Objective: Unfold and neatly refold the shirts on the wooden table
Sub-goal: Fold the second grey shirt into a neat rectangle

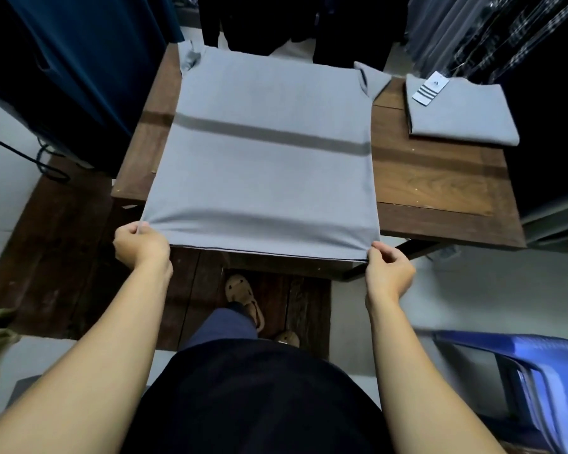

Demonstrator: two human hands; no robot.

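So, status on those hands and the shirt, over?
Left hand and right hand pinch hem corners of grey shirt. Shirt spread flat on wooden table, hem overhanging near edge. Folded shirt far right, not in the way.

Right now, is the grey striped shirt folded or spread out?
Spread out. The striped shirt lies flat on the wooden table, sleeves out at the far end; left hand and right hand pinch its hem corners.

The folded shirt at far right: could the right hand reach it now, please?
Probably, after letting go: the right hand pinches the spread shirt's corner; only bare table separates it from the folded shirt.
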